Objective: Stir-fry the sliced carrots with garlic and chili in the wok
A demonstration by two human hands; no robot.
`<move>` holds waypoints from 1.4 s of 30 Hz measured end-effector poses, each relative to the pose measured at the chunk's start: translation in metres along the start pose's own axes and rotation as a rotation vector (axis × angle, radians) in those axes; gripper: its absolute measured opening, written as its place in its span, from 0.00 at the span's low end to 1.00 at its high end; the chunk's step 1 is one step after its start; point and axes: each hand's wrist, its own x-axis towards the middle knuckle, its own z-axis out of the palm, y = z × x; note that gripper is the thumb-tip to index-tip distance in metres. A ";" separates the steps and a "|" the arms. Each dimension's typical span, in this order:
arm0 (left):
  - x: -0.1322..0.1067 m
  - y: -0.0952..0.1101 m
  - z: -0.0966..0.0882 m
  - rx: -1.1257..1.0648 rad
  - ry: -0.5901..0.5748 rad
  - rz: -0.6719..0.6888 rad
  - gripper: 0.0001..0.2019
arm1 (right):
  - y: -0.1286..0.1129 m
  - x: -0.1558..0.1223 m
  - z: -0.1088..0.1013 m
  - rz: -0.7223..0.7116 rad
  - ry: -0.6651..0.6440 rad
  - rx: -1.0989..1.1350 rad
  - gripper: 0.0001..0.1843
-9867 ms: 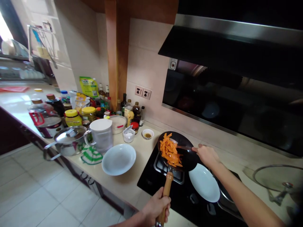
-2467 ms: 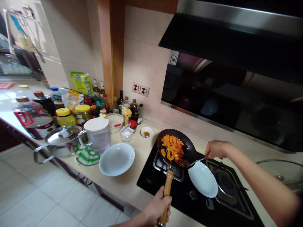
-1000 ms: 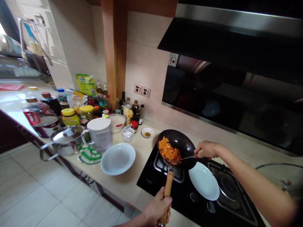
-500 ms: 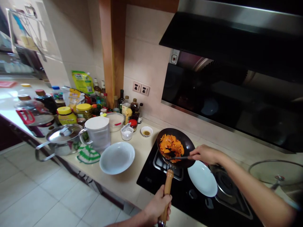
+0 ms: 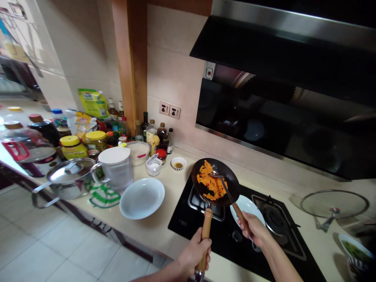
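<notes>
1. Left hand (image 5: 195, 250): fingers wrapped round the wok's wooden handle (image 5: 207, 223), firm grip, no gap.
2. Right hand (image 5: 253, 229): closed around the wooden grip of the spatula (image 5: 231, 197); shaft slants up-left into the wok.
3. Wok (image 5: 230, 174): dark, over the cooktop's (image 5: 183, 223) left burner, handle pointing toward the person.
4. Orange slices (image 5: 212, 183): loose heap in the wok, mostly on its left half. Spatula's head is among them.
5. White plate (image 5: 245, 203): on the cooktop between the burners, partly hidden by right hand.
6. Counter, left of cooktop: pale dish (image 5: 142, 197), small striped bowl (image 5: 178, 163) behind it with brownish contents.
7. Glass lid (image 5: 319, 201): right of cooktop, near the wall.
</notes>
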 end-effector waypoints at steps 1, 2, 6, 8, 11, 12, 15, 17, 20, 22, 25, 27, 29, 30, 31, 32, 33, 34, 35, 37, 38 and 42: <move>0.000 0.000 0.000 0.001 0.002 -0.007 0.18 | 0.011 -0.010 -0.002 0.000 0.051 0.081 0.16; 0.000 0.000 0.000 0.001 0.005 -0.015 0.17 | 0.022 -0.021 -0.006 0.006 0.105 0.156 0.15; 0.000 0.001 0.000 -0.003 0.004 -0.021 0.16 | 0.063 -0.060 -0.026 0.052 0.188 0.194 0.36; 0.000 0.001 0.001 -0.007 0.003 -0.017 0.16 | 0.078 -0.063 -0.028 0.031 0.195 0.157 0.44; -0.001 0.002 0.001 -0.012 0.000 -0.017 0.16 | 0.082 -0.042 -0.013 -0.054 0.225 0.084 0.46; -0.001 0.002 0.000 -0.011 0.003 -0.019 0.15 | 0.077 -0.032 -0.005 -0.073 0.238 0.064 0.45; -0.001 0.003 -0.001 -0.003 0.010 -0.013 0.13 | 0.050 -0.004 0.019 -0.088 0.242 0.084 0.43; -0.001 0.004 -0.001 -0.008 0.018 -0.011 0.14 | 0.029 0.008 0.029 -0.086 0.238 0.146 0.41; 0.000 0.003 -0.002 -0.017 0.031 -0.022 0.17 | 0.002 0.019 0.040 -0.125 0.252 0.216 0.39; 0.000 0.002 -0.002 -0.015 0.028 -0.024 0.17 | -0.009 0.027 0.048 -0.161 0.270 0.225 0.38; 0.002 0.000 -0.003 -0.013 0.024 -0.012 0.17 | -0.015 0.036 0.060 -0.172 0.281 0.164 0.38; 0.003 0.000 -0.003 -0.007 0.022 -0.005 0.16 | -0.010 0.035 0.063 -0.149 0.253 0.103 0.37; 0.003 0.000 -0.003 0.002 0.020 -0.004 0.15 | 0.004 0.025 0.057 -0.125 0.205 0.076 0.37; 0.002 0.001 -0.003 0.005 0.021 -0.008 0.15 | 0.014 0.016 0.050 -0.117 0.185 0.077 0.38; 0.001 0.002 -0.003 0.004 0.022 -0.012 0.15 | 0.026 0.006 0.041 -0.110 0.173 0.083 0.39; 0.000 0.003 -0.003 0.002 0.023 -0.015 0.15 | 0.039 -0.005 0.031 -0.105 0.165 0.091 0.41; 0.000 0.003 -0.003 0.000 0.021 -0.016 0.14 | 0.053 -0.016 0.021 -0.106 0.170 0.098 0.43; -0.001 0.004 -0.003 -0.001 0.017 -0.015 0.14 | 0.066 -0.026 0.012 -0.099 0.173 0.105 0.44; -0.001 0.004 -0.003 0.001 0.012 -0.016 0.13 | 0.078 -0.035 0.005 -0.083 0.162 0.111 0.45; -0.001 0.004 -0.003 0.013 0.005 -0.014 0.12 | 0.094 -0.044 -0.002 -0.057 0.155 0.104 0.45; 0.000 0.004 -0.003 0.016 0.005 -0.014 0.12 | 0.097 -0.044 -0.001 -0.055 0.165 0.097 0.45; -0.001 0.004 -0.004 0.022 0.008 -0.011 0.13 | 0.075 -0.017 0.020 -0.088 0.259 0.117 0.45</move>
